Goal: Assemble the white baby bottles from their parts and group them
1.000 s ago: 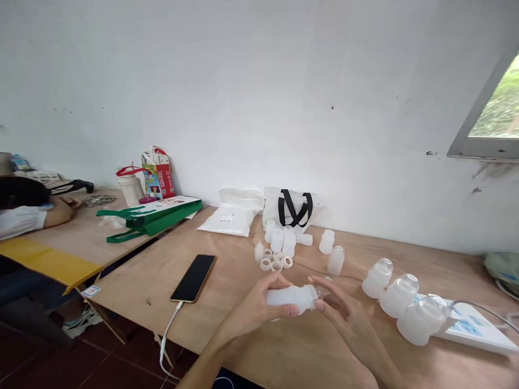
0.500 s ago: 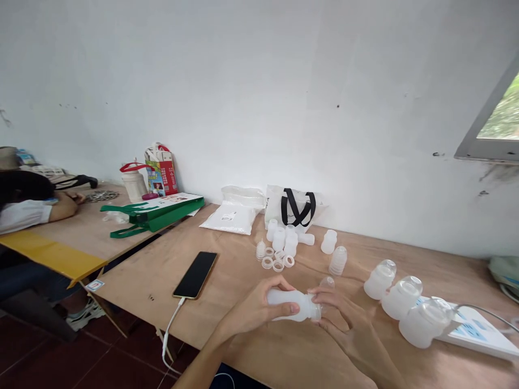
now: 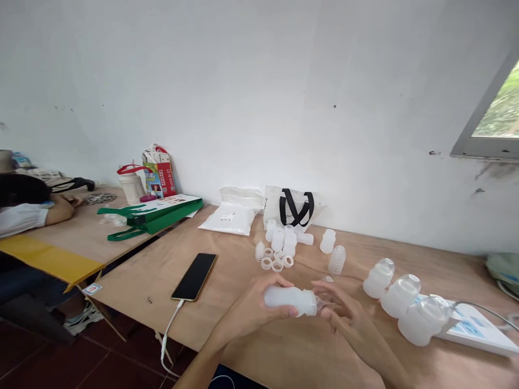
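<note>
My left hand (image 3: 270, 302) is wrapped round a milky white baby bottle (image 3: 286, 299), which lies sideways above the table with its neck to the right. At that neck sits a pale collar ring (image 3: 311, 302). My right hand (image 3: 343, 308) has its fingers closed around a clear bottle top (image 3: 321, 303) at the neck; whether it is a nipple or a cap I cannot make out. Behind the right fingers a small clear dome (image 3: 328, 279) partly shows. Beyond it stands a stack of clear domed caps (image 3: 337, 260).
Several capped bottles (image 3: 401, 296) stand at the right, by a white box (image 3: 478, 327). Loose rings (image 3: 277, 265) and uncapped bottles (image 3: 289, 243) cluster before a white bag (image 3: 273, 208). A phone (image 3: 194, 275) lies left with its cable. At another table rests a person's arm (image 3: 60, 209).
My right fingers have shifted from the collar ring to the clear top, and the ring now shows more plainly. The bottle has moved slightly left. The view has turned a little.
</note>
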Demonstrator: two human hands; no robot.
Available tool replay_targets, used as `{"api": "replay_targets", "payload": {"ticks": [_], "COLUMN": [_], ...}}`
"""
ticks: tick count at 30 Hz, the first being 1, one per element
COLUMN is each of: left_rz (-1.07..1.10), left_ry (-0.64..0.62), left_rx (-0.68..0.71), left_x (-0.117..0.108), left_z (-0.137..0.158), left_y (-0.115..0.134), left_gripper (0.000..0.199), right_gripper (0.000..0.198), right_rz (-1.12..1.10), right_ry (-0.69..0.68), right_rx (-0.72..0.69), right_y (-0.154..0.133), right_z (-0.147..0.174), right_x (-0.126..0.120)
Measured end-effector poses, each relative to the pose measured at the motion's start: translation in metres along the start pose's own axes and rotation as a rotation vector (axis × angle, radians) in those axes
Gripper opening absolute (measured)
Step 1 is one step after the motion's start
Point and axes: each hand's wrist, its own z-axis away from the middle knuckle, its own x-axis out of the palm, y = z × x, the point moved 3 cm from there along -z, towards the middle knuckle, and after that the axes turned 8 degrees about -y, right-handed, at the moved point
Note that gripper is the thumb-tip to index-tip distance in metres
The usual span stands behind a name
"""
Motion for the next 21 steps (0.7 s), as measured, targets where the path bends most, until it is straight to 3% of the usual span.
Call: {"api": "replay_targets", "payload": {"ticks": [3,6,9,11,15,17,21], "left_rz": [0.004,-0.029,-0.076,-0.079,-0.002,0.025,-0.032], "left_ry": [0.007,-0.003,-0.022,-0.023,0.005,-0.002,-0.003], "left_rx": [0.014,0.042,0.071,0.071,0.037,0.037,0.077], "left_x": [-0.003,-0.001,0.002,0.003,0.0,-0.001,-0.002], "left_z": [0.002,0.002,0.0,-0.002,-0.004,-0.005,-0.006], "left_y": [0.002,0.003,0.002,0.001,-0.001,-0.001,-0.003], "left_gripper": [0.054,0.055,0.056,0.055,0.055,0.055,0.055], "right_gripper": [0.054,0.048,0.07,0.075,0.05,0.059,0.056], "right_rz": [-0.002,-0.075,-0.088,-0.057,-0.067,-0.076,-0.15], "right_ry": [-0.056,-0.053,-0.053,-0.001,-0.049,-0.105,-0.09], "right_rx": [-0.028,0.058,0.154,0.173,0.075,0.064,0.11], "right_y": [-0.007,-0.003,0.005,0.009,0.004,0.002,0.003], "right_z": [0.004,-0.001,-0.007,-0.009,-0.003,0.0,-0.003], "right_x": [-0.003,0.005,0.015,0.014,0.006,0.005,0.007]}}
